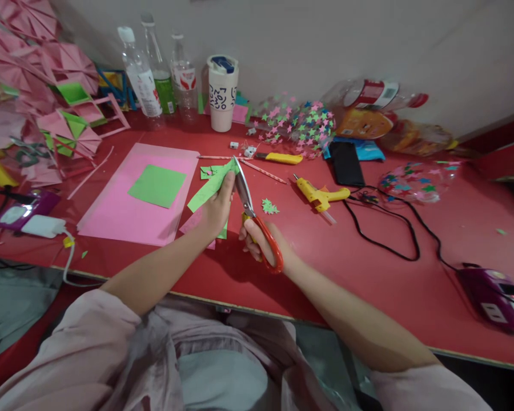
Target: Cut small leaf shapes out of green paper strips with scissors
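Note:
My left hand (pixel 219 206) pinches a strip of green paper (pixel 206 193) above the red table. With my right hand (pixel 257 238) I grip red-handled scissors (pixel 273 251) by the loops. Their blades point away from me and meet the far end of the paper; whether they are parted is hard to make out. Beneath and beside my left hand lie pink and green paper scraps (pixel 191 221). Right of the blades sits a small heap of green paper cut-outs (pixel 269 206). A green square (pixel 158 185) rests on pink sheets (pixel 111 214) to the left.
A yellow glue gun (pixel 321 197), its cord, and a black phone (pixel 346 164) lie to the right. A yellow cutter (pixel 284 158) is behind the scissors. A cup (pixel 223 97) and bottles stand along the wall. Purple power strips (pixel 492 297) flank the table (pixel 368 285).

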### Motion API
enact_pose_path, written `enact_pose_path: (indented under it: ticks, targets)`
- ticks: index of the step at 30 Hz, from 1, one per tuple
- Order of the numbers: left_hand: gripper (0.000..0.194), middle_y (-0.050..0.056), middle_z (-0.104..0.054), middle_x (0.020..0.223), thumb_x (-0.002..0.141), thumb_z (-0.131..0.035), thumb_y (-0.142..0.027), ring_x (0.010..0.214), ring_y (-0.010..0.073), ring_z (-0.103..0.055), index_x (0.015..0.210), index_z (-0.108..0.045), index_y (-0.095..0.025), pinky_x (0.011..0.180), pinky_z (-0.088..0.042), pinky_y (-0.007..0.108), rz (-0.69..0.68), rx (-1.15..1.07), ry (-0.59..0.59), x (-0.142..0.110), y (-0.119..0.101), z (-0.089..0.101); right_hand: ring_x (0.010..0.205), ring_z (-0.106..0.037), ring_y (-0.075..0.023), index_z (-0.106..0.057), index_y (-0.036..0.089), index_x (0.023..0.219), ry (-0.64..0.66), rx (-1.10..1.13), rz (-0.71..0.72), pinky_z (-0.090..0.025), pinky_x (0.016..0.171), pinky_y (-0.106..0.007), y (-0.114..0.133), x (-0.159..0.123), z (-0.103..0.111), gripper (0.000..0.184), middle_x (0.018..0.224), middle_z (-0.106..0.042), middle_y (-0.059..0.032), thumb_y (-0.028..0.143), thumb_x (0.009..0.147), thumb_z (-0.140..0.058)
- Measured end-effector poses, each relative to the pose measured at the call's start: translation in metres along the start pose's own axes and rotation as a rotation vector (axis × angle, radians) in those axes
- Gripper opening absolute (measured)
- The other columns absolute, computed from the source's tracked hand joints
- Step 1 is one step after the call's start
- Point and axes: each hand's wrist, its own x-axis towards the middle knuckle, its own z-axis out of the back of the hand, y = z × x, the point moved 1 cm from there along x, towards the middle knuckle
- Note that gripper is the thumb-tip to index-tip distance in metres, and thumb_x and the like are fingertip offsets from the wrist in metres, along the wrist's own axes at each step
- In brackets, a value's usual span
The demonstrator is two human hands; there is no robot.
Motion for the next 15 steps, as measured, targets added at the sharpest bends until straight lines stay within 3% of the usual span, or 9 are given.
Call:
enact_pose_path:
  ticks: [6, 15]
  targets:
    - [0.046, 0.000, -0.048, 0.056, 0.083, -0.039, -0.058, 0.057, 0.0122, -0.047, 0.056, -0.047, -0.021, 0.063, -0.041, 0.027, -0.101, -0.111, -0.001, 0.004, 0.006, -0.003, 0.033, -0.040, -0.0080, -0.048, 0.019, 0.066, -0.011, -0.078, 0.029, -0.040, 0.044, -0.023, 0.003, 0.001, -0.002, 0.046, 0.038, -0.037, 0.0086, 0.064, 0.079, -0.045]
    - [0.051, 0.000, -0.047, 0.056, 0.081, -0.034, -0.064, 0.059, 0.0136, -0.050, 0.055, -0.046, -0.022, 0.063, -0.043, 0.029, -0.051, -0.063, 0.000, 0.003, 0.003, -0.002, 0.037, -0.044, -0.0098, -0.045, 0.020, 0.065, -0.017, -0.130, 0.041, -0.038, 0.044, -0.023, 0.009, 0.000, -0.004, 0.040, 0.039, -0.038, 0.0076, 0.057, 0.078, -0.048]
